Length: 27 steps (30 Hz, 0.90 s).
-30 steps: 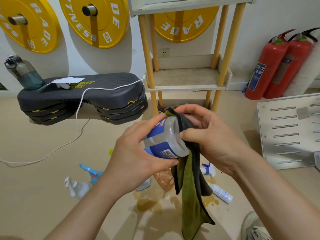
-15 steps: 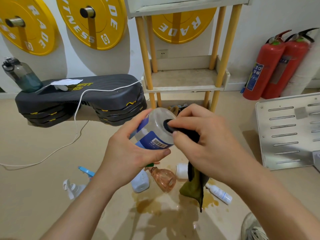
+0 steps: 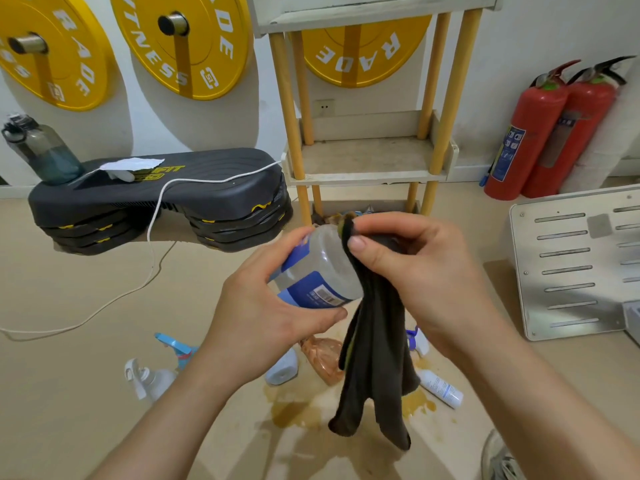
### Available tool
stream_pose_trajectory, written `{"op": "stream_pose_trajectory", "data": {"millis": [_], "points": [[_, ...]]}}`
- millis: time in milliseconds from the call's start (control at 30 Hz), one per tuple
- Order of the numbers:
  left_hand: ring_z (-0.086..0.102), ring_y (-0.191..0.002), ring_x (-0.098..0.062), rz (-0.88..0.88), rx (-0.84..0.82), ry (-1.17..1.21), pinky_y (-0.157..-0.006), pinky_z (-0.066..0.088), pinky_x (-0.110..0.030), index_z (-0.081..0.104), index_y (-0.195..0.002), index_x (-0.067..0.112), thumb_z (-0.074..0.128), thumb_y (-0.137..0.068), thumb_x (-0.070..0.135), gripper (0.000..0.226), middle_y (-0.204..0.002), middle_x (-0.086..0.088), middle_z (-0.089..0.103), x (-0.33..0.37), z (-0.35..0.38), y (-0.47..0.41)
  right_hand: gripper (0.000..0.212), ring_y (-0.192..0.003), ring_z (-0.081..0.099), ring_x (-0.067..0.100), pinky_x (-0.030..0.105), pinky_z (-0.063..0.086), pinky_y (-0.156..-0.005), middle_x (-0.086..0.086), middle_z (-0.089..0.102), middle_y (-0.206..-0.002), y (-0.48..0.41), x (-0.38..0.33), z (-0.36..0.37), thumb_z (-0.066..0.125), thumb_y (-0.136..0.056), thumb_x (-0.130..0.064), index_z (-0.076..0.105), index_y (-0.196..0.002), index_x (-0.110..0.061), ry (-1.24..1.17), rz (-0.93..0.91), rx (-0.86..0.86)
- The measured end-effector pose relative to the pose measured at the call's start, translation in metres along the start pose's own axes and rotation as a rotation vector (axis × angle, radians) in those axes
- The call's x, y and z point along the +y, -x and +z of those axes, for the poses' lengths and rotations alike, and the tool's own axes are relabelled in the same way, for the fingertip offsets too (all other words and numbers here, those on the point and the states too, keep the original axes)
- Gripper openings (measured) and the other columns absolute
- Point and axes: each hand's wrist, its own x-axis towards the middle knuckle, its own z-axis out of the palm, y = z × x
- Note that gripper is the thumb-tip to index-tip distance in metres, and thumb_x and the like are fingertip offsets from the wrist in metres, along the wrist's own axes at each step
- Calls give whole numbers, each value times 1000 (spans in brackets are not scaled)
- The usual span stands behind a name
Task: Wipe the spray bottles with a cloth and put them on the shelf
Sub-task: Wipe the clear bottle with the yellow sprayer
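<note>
Beige floor [image 3: 69, 341] and a white wall bound the work area. Left hand [image 3: 263, 306] grips the clear spray bottle [image 3: 322, 268] round its blue-labelled body, holding it tilted in mid-air with the base toward the right hand [image 3: 415, 268]. Right hand pinches the dark cloth [image 3: 377, 358] against the rim of that base, thumb on top; the rest of the cloth hangs loose below the bottle. Under the hands, several other spray bottles lie on the floor: a white one [image 3: 149, 379], an amber one [image 3: 323, 358] and a slim white one [image 3: 440, 389], around a brownish puddle [image 3: 294, 410]. Just behind stands the wooden shelf [image 3: 367, 168], its middle tier bare. Left of it sits a black step platform [image 3: 159, 199]; right of it, two red fire extinguishers [image 3: 519, 133]
</note>
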Motion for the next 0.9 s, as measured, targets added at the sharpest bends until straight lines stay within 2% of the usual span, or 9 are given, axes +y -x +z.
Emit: {"op": "stream_pose_trajectory", "data": {"millis": [100,233,333,467,567,633,700,767,900], "points": [[68,-97,-7,-54,17,86,-79,57,-23,60,-127,40,94,-56,17,82,-107,12,71,6,7,-1,26,-105,66,2,21,53,-88,-21,73,-97,8,6,18,74,-86,-10,73,-94,-35,15,-150,47],[72,-91,-12,-106,29,206,-81,60,-33,64,-123,36,90,-61,9,73,-102,8,75,10,3,-7,38,-146,23,-3,24,21,-119,-33,44,-141,21,30,38,50,-96,-38,46,-131,-52,342,-306,-28],[72,-87,-12,-131,-28,174,-81,61,-39,62,-123,37,91,-55,17,77,-100,7,74,13,6,0,30,-139,32,-8,19,27,-115,-34,46,-138,10,23,33,35,-98,-52,47,-125,-58,286,-147,-57],[67,-99,-5,-96,-22,20,-88,57,-34,52,-130,47,93,-51,34,89,-109,19,67,12,19,11,40,-102,65,-2,22,50,-90,-19,70,-106,-8,11,15,32,-99,-59,70,-104,-49,151,210,-151],[55,-111,-9,6,31,-268,-94,50,-33,48,-136,45,86,-55,44,90,-117,21,58,10,21,8,38,-83,69,-4,15,54,-68,-15,71,-98,-8,12,22,38,-102,-50,74,-94,-41,4,303,-36],[53,-111,-10,35,83,-383,-94,44,-26,49,-138,39,79,-66,42,78,-120,17,59,5,18,0,30,-97,59,-14,8,47,-82,-28,64,-106,6,17,43,36,-105,-40,66,-107,-38,185,104,65],[53,-105,-10,41,131,-424,-82,36,-15,54,-132,37,65,-82,34,52,-115,16,62,1,14,-7,45,-134,39,-1,20,30,-112,-17,48,-142,21,30,64,32,-101,-45,56,-136,-29,482,-168,85],[52,-100,-11,32,131,-450,-75,32,-16,56,-125,37,58,-87,31,38,-108,16,63,-2,12,-7,57,-143,28,9,27,22,-118,-7,36,-154,21,34,68,28,-98,-51,50,-144,-26,537,-186,51],[53,-96,-19,40,65,-416,-81,46,-37,55,-97,27,67,-57,38,43,-98,11,59,1,25,3,44,-114,55,-1,31,43,-102,-20,66,-110,0,24,46,38,-103,-47,75,-106,-24,456,-42,27]]}}
